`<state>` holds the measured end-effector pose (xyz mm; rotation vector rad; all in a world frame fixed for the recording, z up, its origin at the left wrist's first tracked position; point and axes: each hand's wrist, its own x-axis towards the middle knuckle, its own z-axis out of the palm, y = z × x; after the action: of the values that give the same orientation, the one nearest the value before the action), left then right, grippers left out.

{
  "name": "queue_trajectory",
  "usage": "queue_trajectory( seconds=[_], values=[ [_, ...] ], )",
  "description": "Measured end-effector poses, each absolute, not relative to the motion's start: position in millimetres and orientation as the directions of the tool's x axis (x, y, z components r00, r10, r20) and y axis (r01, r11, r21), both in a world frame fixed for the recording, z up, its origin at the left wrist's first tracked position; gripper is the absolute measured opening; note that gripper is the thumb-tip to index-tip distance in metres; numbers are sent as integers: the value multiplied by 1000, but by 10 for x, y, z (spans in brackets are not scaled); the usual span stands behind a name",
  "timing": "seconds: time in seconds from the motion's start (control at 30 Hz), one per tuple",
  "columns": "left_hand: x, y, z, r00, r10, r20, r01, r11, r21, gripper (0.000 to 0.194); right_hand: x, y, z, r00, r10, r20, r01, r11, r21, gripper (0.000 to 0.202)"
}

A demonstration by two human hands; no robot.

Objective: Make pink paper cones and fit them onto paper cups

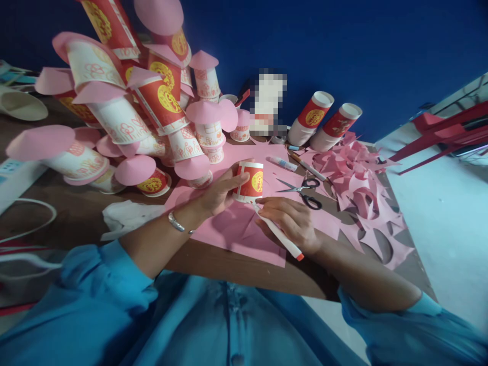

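Note:
My left hand (224,192) is wrapped round a red and white paper cup (249,180) with a yellow emblem, thumb on its near side. A white marker (282,236) with an orange end is gripped in my right hand (292,218). Its tip is at the cup's lower white band; whether it touches cannot be made out. Both hands are above pink paper sheets (229,234) on the brown table (190,264). To the right of the cup lie open scissors (301,189) with black handles and a clear glue tube (281,163).
Pink-topped decorated paper cups (122,122) are piled at the left. Two cup stacks (310,119) stand at the back beside pink paper scraps (366,188). A crumpled white plastic bag (129,216) lies near my left forearm. A red stool (446,127) is beyond the table's right edge.

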<state>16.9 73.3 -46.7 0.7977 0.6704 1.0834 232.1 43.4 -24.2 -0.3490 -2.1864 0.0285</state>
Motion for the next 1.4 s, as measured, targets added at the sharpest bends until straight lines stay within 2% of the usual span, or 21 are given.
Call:
queue_trajectory(
  seconds=[0.1,0.2,0.4,0.73,1.4],
  values=[
    [169,723,-462,322,941,-109,-473,259,842,61,2317,430,-234,-554,255,792,220,963,-156,23],
    [171,725,-425,305,941,-144,-485,284,827,54,2319,428,-204,-535,269,801,218,960,-177,20],
    [174,739,-385,327,935,-136,-515,298,804,49,2319,425,-135,-474,402,784,294,911,-289,13],
    [173,733,-426,334,933,-137,-465,289,837,44,2315,426,-165,-480,417,772,327,901,-284,17],
    [177,724,-415,330,933,-144,-454,291,842,51,2300,420,-167,-532,441,723,339,893,-296,10]
  ],
)
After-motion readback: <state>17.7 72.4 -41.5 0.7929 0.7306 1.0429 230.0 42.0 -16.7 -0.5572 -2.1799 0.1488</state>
